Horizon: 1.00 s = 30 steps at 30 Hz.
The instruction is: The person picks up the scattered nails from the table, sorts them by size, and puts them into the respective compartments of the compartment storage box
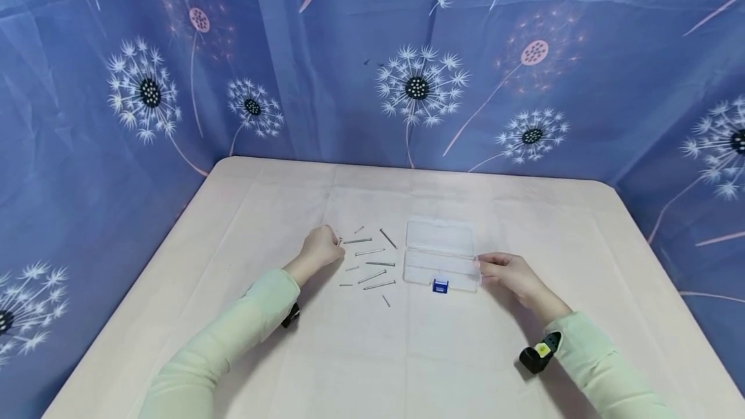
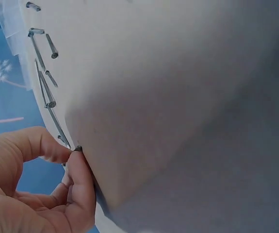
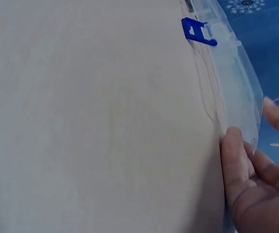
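Note:
My left hand (image 1: 320, 247) is at the left end of the scattered nails, with a nail (image 2: 78, 148) pinched between thumb and finger. Only its head shows clearly in the left wrist view. Several more nails (image 1: 380, 276), long and short, lie loose on the table between that hand and a clear plastic box (image 1: 442, 262). The box stands open, its lid (image 1: 440, 236) folded back towards the far side and a blue latch (image 1: 440, 286) at its front. On the right, my right hand (image 1: 512, 275) holds the box's right edge between thumb and fingers.
A pale cloth covers the table (image 1: 372, 354). Blue curtains (image 1: 337, 70) with dandelion prints hang behind it and along both sides. Dark wrist cameras (image 1: 538, 355) sit under both sleeves.

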### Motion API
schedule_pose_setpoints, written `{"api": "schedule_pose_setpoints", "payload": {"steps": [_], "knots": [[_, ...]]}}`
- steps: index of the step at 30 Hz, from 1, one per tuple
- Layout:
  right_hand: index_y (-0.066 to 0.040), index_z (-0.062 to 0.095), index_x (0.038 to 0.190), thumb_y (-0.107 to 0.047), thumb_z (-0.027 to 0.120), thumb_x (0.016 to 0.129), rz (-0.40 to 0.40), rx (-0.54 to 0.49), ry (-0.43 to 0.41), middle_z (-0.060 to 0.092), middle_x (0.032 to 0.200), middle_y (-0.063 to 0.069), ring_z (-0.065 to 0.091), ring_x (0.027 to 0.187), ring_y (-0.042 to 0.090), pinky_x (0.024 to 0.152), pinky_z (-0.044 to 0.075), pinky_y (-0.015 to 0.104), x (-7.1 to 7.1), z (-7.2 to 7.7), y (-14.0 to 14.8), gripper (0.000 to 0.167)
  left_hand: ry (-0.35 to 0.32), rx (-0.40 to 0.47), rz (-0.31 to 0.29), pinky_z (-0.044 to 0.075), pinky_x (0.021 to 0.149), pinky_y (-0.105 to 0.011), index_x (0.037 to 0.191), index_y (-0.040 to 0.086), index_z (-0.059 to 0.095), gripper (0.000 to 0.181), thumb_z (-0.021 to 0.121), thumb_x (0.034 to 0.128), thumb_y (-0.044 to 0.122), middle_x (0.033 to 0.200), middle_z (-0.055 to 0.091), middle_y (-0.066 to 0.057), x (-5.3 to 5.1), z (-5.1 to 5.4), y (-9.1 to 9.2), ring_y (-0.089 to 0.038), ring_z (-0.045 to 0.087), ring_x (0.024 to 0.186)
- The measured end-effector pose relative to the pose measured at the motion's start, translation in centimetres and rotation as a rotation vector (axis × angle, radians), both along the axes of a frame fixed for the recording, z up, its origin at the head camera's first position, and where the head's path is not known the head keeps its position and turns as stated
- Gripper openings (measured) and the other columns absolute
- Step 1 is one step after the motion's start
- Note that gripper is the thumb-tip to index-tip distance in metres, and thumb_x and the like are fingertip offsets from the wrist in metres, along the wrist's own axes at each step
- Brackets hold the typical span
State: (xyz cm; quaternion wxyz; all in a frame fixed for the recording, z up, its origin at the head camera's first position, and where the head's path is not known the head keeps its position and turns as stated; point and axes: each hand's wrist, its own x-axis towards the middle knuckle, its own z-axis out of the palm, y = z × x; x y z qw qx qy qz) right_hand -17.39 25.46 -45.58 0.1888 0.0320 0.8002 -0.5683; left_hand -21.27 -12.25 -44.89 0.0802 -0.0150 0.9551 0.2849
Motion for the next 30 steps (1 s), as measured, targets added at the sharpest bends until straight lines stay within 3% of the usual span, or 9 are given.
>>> {"api": "schedule_pose_setpoints", "payload": {"steps": [3,5,8,11,14,16,22,26,30], "knots": [[0.018,0.039,0.132,-0.016,0.06,0.091,0.034,-0.007,0.007,0.062,0.118,0.019,0.062,0.08,0.003,0.076,0.052,0.019,0.2,-0.3,0.3,0.057,0.002,0.024,0.007,0.048,0.061,-0.029,0.078,-0.001,0.058,0.011,0.064,0.0748,0.007,0.077,0.061,-0.01,0.1,-0.1,-0.4,-0.021,0.054,0.067],[0.017,0.039,0.133,-0.015,0.06,0.091,0.041,-0.015,0.009,0.064,0.115,0.014,0.06,0.082,0.001,0.076,0.052,0.019,0.2,-0.5,0.4,0.057,-0.004,0.049,0.014,0.051,0.067,-0.032,0.086,-0.002,0.06,0.014,0.065,0.0771,0.008,0.089,0.065,-0.014,0.1,-0.1,-0.6,-0.023,0.059,0.074],[0.017,0.039,0.133,-0.014,0.061,0.09,0.037,-0.032,0.016,0.065,0.104,0.002,0.059,0.082,0.0,0.074,0.052,0.019,0.3,-0.7,0.4,0.057,-0.022,0.094,0.019,0.046,0.06,-0.026,0.077,0.003,0.055,0.011,0.064,0.0806,0.008,0.085,0.064,-0.01,0.1,-0.1,-1.0,-0.019,0.055,0.066],[0.017,0.039,0.132,-0.012,0.062,0.089,0.024,-0.06,0.016,0.065,0.095,-0.006,0.06,0.081,0.0,0.074,0.052,0.018,0.3,-0.8,0.4,0.057,-0.047,0.156,0.02,0.038,0.051,-0.022,0.067,0.009,0.045,0.023,0.061,0.0829,0.006,0.07,0.054,-0.003,0.1,0.0,-1.5,-0.013,0.046,0.055],[0.018,0.039,0.132,-0.011,0.062,0.088,0.017,-0.078,0.02,0.065,0.092,-0.009,0.061,0.08,0.0,0.073,0.052,0.018,0.2,-0.9,0.4,0.057,-0.058,0.221,0.02,0.031,0.048,-0.021,0.061,0.011,0.037,0.032,0.059,0.0836,0.005,0.059,0.039,0.001,0.1,0.0,-1.9,-0.011,0.035,0.05],[0.018,0.04,0.131,-0.011,0.062,0.089,0.015,-0.081,0.028,0.066,0.093,-0.009,0.062,0.079,0.0,0.073,0.052,0.018,0.1,-1.0,0.4,0.056,-0.051,0.254,0.027,0.031,0.049,-0.02,0.063,0.01,0.039,0.029,0.058,0.0835,0.004,0.06,0.039,0.001,0.2,-0.1,-2.1,-0.011,0.035,0.052],[0.019,0.045,0.126,-0.009,0.063,0.088,-0.02,-0.099,0.033,0.069,0.094,-0.006,0.065,0.076,0.003,0.073,0.054,0.019,0.3,-1.2,0.4,0.051,-0.062,0.37,0.071,0.046,0.053,-0.02,0.082,-0.002,0.056,0.005,0.057,0.0854,0.001,0.079,0.058,-0.009,0.2,-0.4,-2.4,-0.013,0.055,0.063],[0.02,0.046,0.125,-0.006,0.064,0.086,-0.062,-0.106,0.023,0.069,0.09,-0.005,0.065,0.074,0.004,0.072,0.055,0.019,0.3,-1.3,0.3,0.05,-0.081,0.453,0.093,0.053,0.058,-0.022,0.082,-0.002,0.054,0.007,0.056,0.0881,0.0,0.076,0.058,-0.008,0.1,-0.3,-2.5,-0.014,0.059,0.063],[0.019,0.046,0.126,-0.007,0.062,0.088,-0.078,-0.09,0.031,0.069,0.092,-0.006,0.064,0.075,0.001,0.073,0.055,0.018,0.2,-1.4,0.3,0.049,-0.075,0.536,0.096,0.056,0.065,-0.026,0.077,0.0,0.049,0.012,0.054,0.0884,-0.003,0.085,0.061,-0.01,0.2,-0.1,-2.4,-0.013,0.06,0.068]]}}
